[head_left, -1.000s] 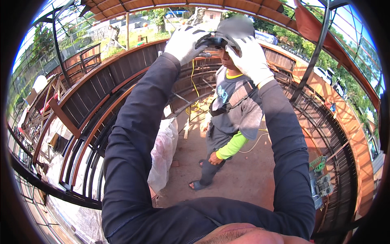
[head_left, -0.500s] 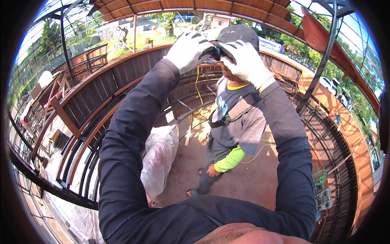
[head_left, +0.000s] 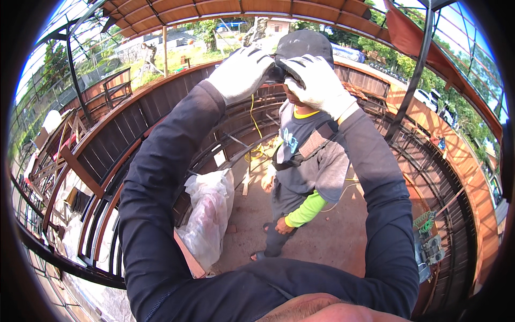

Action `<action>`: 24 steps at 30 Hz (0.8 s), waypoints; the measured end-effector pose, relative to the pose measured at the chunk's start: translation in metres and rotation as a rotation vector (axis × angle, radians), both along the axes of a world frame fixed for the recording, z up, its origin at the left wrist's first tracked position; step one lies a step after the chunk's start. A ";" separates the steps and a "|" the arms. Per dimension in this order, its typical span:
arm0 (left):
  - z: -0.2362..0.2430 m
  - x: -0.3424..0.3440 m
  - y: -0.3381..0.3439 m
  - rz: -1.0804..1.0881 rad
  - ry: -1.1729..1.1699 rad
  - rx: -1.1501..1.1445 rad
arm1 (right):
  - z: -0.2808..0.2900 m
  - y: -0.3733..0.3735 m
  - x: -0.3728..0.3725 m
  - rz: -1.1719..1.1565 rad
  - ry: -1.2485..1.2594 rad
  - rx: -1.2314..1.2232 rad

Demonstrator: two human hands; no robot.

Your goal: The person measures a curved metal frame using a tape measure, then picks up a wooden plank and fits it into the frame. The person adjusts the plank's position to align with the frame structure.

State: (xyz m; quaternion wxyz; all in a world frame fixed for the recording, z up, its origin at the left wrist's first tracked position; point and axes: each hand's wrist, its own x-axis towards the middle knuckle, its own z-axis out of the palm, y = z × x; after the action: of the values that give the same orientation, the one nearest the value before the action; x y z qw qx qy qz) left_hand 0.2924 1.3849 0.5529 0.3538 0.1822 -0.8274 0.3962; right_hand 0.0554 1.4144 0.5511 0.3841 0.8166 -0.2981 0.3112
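A curved wooden deck with dark railings point(head_left: 107, 177) rings a dirt floor. My gloved left hand point(head_left: 241, 72) and right hand point(head_left: 316, 86) are raised, fingers curled around a small dark object point(head_left: 276, 72) held between them, in front of a co-worker's cap point(head_left: 304, 44). I cannot tell its axis or facing. Since a second ago, my hands have stayed clasped there; the co-worker appears closer.

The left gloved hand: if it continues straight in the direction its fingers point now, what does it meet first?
The left gloved hand points right, toward a small dark object between both hands. It would probably meet that object first, then the right gloved hand. Depth is unclear; the other person's dark cap lies just behind.
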 end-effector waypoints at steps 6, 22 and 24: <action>-0.001 0.015 0.001 -0.012 0.097 0.095 | -0.002 -0.001 0.001 -0.015 -0.055 0.028; 0.002 0.027 0.016 -0.152 0.311 0.456 | -0.012 0.037 -0.010 0.106 -0.287 -0.032; 0.001 0.024 0.019 -0.193 0.326 0.479 | -0.026 0.044 -0.014 0.160 -0.398 0.019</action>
State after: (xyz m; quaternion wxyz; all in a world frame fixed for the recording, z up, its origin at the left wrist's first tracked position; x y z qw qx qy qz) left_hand 0.3164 1.4039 0.5537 0.4651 0.2421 -0.8430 0.1197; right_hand 0.0418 1.4586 0.5251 0.2839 0.7638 -0.3049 0.4929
